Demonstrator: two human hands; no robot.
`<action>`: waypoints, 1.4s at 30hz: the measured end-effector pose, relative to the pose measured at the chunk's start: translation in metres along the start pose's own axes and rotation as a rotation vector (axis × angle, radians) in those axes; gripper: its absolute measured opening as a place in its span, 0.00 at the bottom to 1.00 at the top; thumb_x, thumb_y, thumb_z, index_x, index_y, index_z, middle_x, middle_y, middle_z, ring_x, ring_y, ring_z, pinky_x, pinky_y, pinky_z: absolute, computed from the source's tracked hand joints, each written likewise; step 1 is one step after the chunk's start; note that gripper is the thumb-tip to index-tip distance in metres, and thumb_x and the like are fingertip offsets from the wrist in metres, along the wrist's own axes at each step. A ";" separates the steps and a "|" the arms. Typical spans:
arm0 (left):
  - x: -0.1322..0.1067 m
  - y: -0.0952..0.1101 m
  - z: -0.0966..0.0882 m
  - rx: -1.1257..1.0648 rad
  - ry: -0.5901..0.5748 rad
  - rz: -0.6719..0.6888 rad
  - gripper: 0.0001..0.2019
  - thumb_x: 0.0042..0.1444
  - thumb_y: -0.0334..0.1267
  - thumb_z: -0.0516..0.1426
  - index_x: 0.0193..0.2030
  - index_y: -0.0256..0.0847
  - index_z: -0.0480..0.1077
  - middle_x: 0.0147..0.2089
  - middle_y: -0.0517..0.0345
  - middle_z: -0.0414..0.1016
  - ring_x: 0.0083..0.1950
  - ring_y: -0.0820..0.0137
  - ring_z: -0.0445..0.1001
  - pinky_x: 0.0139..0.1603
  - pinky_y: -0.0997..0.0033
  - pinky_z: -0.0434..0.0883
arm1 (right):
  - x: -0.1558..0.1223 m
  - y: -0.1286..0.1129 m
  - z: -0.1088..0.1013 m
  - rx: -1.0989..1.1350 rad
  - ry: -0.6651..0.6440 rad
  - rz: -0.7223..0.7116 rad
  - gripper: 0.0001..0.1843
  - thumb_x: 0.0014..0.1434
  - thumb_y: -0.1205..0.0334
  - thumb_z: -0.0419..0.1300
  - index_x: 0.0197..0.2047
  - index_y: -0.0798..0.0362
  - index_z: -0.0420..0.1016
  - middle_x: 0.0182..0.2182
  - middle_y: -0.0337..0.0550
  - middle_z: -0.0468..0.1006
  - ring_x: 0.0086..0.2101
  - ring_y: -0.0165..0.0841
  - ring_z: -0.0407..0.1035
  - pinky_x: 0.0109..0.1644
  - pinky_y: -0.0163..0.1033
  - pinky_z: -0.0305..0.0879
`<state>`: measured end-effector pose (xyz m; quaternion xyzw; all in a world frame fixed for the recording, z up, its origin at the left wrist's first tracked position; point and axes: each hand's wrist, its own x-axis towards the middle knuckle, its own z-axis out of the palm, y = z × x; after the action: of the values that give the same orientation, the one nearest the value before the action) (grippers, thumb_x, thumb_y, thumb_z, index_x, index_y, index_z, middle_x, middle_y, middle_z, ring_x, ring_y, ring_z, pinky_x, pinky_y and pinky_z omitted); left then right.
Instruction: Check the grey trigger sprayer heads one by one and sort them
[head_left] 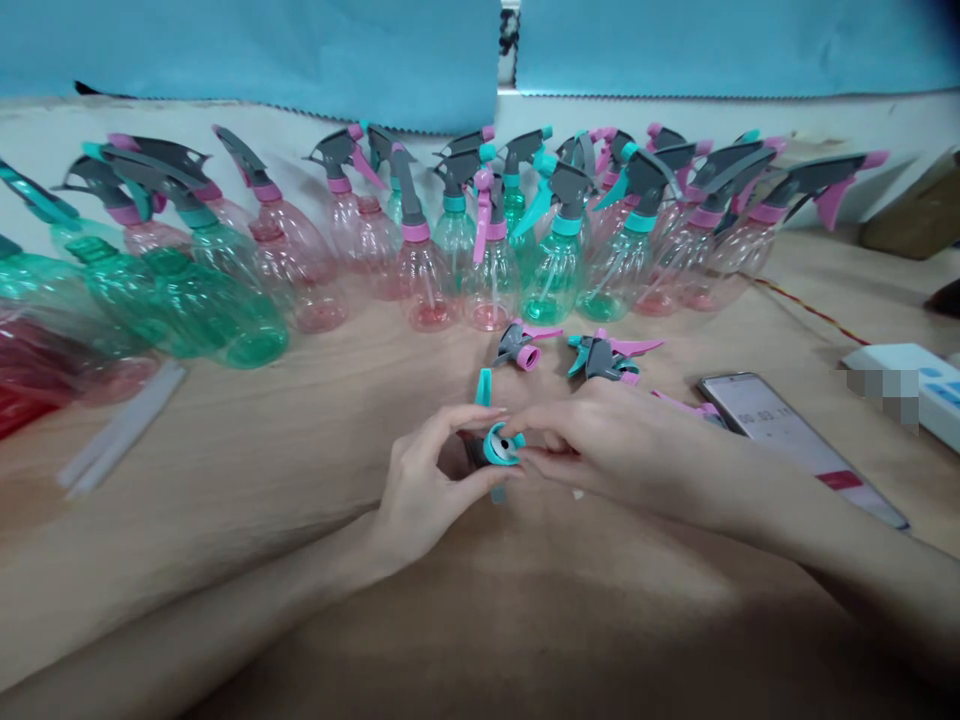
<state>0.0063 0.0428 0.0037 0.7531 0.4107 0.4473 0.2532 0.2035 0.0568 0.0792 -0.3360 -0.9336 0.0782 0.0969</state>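
My left hand (427, 485) and my right hand (600, 440) meet over the middle of the wooden table (525, 620). Between their fingertips sits a grey spray head with a teal collar (499, 445), its teal trigger poking up behind. My left thumb and forefinger pinch it from the left. My right fingers press against it from the right. Just beyond lie two loose spray heads, a grey one with pink parts (519, 347) and a grey one with teal and pink parts (607, 358).
Several pink and green spray bottles (487, 260) stand in a row along the back, and more lie at the left (187, 300). A phone (795, 440) lies at the right, near a white box (911, 385). White tubes (120, 430) lie at the left.
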 end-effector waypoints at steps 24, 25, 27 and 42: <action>-0.001 0.001 0.001 0.138 0.033 0.133 0.28 0.43 0.29 0.67 0.50 0.44 0.62 0.43 0.60 0.76 0.44 0.70 0.77 0.48 0.72 0.72 | 0.004 -0.010 0.004 -0.103 0.009 0.085 0.10 0.61 0.62 0.54 0.35 0.53 0.76 0.20 0.38 0.70 0.22 0.29 0.60 0.24 0.36 0.43; -0.001 0.001 0.001 0.141 0.041 0.136 0.27 0.43 0.28 0.67 0.49 0.44 0.62 0.44 0.61 0.76 0.44 0.71 0.77 0.47 0.73 0.73 | 0.005 -0.010 0.006 -0.085 0.014 0.089 0.10 0.61 0.63 0.53 0.34 0.53 0.75 0.19 0.37 0.68 0.21 0.28 0.59 0.24 0.36 0.43; -0.001 0.000 0.001 0.143 0.047 0.123 0.25 0.44 0.27 0.66 0.47 0.43 0.63 0.43 0.62 0.76 0.41 0.72 0.77 0.43 0.75 0.73 | 0.008 -0.013 0.011 -0.036 0.032 0.131 0.09 0.60 0.62 0.53 0.33 0.53 0.74 0.19 0.36 0.67 0.20 0.27 0.58 0.24 0.36 0.42; -0.001 0.003 0.008 0.111 0.162 0.213 0.19 0.48 0.31 0.64 0.45 0.42 0.64 0.40 0.57 0.72 0.39 0.72 0.71 0.40 0.71 0.70 | 0.010 -0.004 0.013 0.771 -0.068 0.477 0.11 0.55 0.56 0.54 0.35 0.49 0.55 0.22 0.30 0.68 0.23 0.27 0.61 0.24 0.33 0.52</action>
<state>0.0146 0.0398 0.0016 0.7667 0.3714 0.5078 0.1283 0.1902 0.0591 0.0687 -0.4783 -0.7355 0.4512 0.1633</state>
